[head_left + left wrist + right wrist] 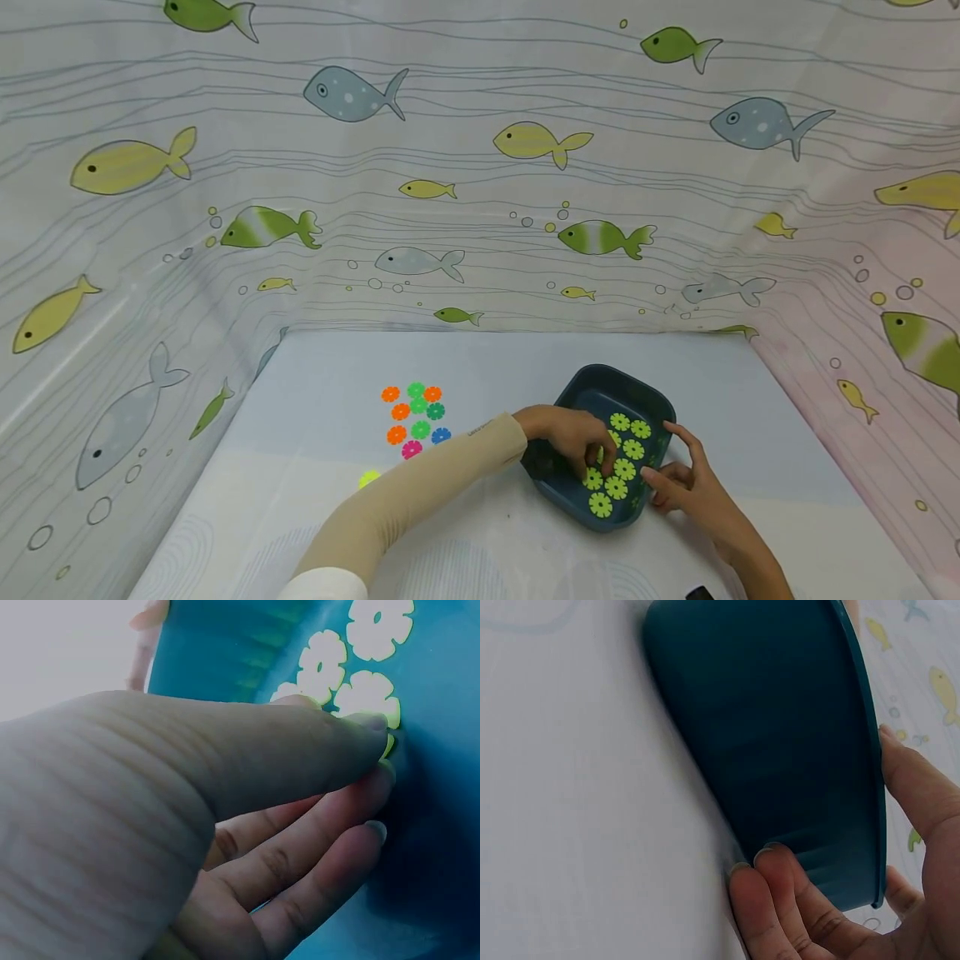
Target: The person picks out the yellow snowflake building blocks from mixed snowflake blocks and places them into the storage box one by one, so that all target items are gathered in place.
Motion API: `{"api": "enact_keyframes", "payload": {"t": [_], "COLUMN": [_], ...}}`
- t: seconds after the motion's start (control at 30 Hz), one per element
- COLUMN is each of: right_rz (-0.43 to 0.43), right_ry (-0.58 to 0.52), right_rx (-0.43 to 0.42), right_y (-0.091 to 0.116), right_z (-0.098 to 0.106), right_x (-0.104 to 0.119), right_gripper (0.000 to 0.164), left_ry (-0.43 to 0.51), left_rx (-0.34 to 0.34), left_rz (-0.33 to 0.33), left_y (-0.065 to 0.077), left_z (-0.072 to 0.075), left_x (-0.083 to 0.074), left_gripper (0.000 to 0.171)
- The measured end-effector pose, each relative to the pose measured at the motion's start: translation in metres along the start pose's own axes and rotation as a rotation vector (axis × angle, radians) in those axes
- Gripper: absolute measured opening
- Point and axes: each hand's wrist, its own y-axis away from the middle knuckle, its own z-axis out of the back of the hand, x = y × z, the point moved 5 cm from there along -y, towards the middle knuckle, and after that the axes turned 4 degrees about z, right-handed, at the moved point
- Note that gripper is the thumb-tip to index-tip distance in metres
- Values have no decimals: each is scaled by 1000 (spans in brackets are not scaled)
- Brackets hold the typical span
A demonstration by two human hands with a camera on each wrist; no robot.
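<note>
A dark teal plastic tray [600, 383] lies turned at an angle on the right part of the table, with several yellow-green flower-shaped discs [601, 504] on its floor. My left hand [573, 435] reaches down into it from the left. In the left wrist view, thumb and forefinger pinch a yellow-green disc [388, 747], of which only a thin edge shows. My right hand [693, 492] grips the tray's right side. The right wrist view has its thumb at the rim and curled fingers [754, 900] against the outer wall.
Left of the tray, loose flower discs in orange [401, 411], green [421, 429], blue [441, 435] and magenta [412, 450] lie spread out. A yellow one [370, 478] peeks past the sleeved left forearm [420, 483]. Fish-patterned sheeting [480, 250] walls the table's back and sides.
</note>
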Motion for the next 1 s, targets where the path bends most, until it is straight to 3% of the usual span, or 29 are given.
{"api": "enact_keyframes", "payload": {"t": [0.4,0.7,1.0], "right_rz": [2,8,-4], "right_ry": [-4,7,24], "right_rx": [6,3,1], "right_y": [-1,-1,-2], "right_z": [1,2,2], "right_x": [-2,-3,-4], "right_gripper": [92,92,93], "left_ry": [-61,-51,-49], "left_rx": [-10,-16,-37], "left_rz": [32,64,103], "left_y": [-6,-6,-7], "left_z": [-3,0,-1], "left_x": [5,5,6], "left_gripper": [16,11,14]}}
